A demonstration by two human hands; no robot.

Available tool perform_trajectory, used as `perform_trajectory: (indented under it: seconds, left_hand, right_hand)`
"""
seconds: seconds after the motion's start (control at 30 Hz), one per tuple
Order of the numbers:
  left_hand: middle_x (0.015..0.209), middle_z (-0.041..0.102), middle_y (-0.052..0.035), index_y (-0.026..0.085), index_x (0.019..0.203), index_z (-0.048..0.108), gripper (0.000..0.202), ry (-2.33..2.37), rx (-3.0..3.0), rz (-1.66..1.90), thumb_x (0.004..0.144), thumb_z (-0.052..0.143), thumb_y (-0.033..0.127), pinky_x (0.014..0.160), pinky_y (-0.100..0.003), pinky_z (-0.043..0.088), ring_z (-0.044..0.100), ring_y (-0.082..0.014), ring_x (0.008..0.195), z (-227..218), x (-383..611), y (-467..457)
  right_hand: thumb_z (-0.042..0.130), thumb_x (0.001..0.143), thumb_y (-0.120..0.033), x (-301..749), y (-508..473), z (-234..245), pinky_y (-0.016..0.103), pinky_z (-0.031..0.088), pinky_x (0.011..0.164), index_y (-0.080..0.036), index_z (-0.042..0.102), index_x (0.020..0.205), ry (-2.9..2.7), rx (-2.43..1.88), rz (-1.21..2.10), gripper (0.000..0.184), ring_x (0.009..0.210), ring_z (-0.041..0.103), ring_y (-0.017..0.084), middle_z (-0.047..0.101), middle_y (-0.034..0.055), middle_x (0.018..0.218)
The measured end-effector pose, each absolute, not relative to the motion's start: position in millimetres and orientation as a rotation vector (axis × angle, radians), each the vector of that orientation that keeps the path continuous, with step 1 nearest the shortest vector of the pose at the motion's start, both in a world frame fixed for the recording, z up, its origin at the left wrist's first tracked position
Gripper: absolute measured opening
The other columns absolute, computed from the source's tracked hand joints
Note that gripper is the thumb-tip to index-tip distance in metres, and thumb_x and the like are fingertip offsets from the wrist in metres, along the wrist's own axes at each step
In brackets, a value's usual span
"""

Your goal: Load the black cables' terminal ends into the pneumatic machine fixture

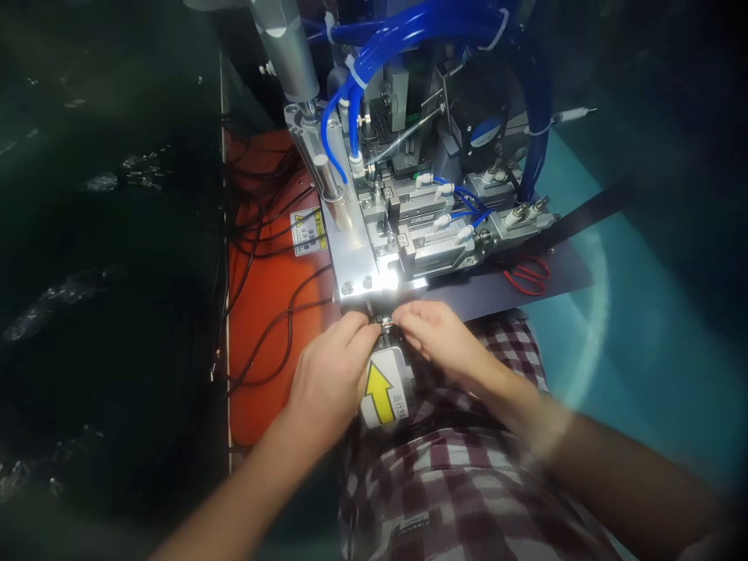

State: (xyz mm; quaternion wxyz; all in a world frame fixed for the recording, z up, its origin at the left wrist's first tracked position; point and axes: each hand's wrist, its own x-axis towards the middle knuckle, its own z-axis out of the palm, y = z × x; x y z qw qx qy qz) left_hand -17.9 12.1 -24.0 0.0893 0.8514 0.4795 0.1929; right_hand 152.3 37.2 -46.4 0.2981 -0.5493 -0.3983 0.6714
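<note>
My left hand (330, 374) and my right hand (438, 335) meet at the front edge of a small metal machine (403, 234). Both pinch a tiny metal part (384, 319) just below the machine's bright base plate (356, 269); the part is too small to name. Under my hands sits a grey block with a yellow arrow label (382, 393). My left fingers curl closed against it. My right thumb and forefinger press together on the small part.
Blue air hoses (421, 31) loop over the machine top. Black cables (262, 234) trail across an orange surface (257, 312) on the left. Red-handled scissors (529, 276) lie on a dark sheet at right. A checked shirt (456, 467) fills the foreground.
</note>
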Motion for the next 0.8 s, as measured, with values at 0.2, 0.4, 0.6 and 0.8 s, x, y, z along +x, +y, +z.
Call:
perform_trajectory:
  seconds: [0.2,0.4,0.6,0.8]
  left_hand:
    - [0.09,0.066,-0.011,0.009,0.097,0.067,0.025,1.421,2.517,0.549,0.086,0.045,0.005,0.063,-0.028,0.056,0.066,-0.0194,0.076,-22.0,-18.4,13.2]
    - [0.088,0.066,-0.0108,0.009,0.094,0.067,0.026,1.372,2.488,0.605,0.088,0.042,0.007,0.063,-0.026,0.055,0.065,-0.0178,0.074,-20.4,-19.6,15.6]
    - [0.088,0.067,-0.0108,0.009,0.096,0.066,0.024,1.296,2.522,0.699,0.089,0.043,0.008,0.063,-0.025,0.054,0.065,-0.0174,0.077,-28.2,-23.3,18.1]
    - [0.091,0.066,-0.0111,0.008,0.099,0.065,0.025,1.282,2.525,0.702,0.089,0.043,0.006,0.067,-0.026,0.054,0.064,-0.0177,0.08,-30.4,-23.4,17.4]
  right_hand:
    - [0.047,0.09,-0.046,155.9,34.9,-53.5,0.021,0.026,0.04,-0.018,0.053,0.073,-1.125,-1.406,1.725,0.033,0.038,0.036,0.007,0.05,-0.006,0.051]
    - [0.06,0.083,-0.04,148.1,30.8,-52.4,0.022,0.036,0.045,-0.018,0.053,0.074,-1.078,-1.338,1.677,0.025,0.043,0.045,0.007,0.058,-0.0036,0.061]
    - [0.057,0.085,-0.037,148.9,33.6,-52.0,0.024,0.04,0.049,-0.019,0.049,0.074,-1.153,-1.313,1.675,0.022,0.046,0.049,0.009,0.052,-0.0061,0.056]
    - [0.056,0.086,-0.033,146.8,32.4,-57.0,0.024,0.038,0.05,-0.018,0.049,0.073,-1.128,-1.339,1.642,0.021,0.046,0.047,0.008,0.053,-0.0058,0.058]
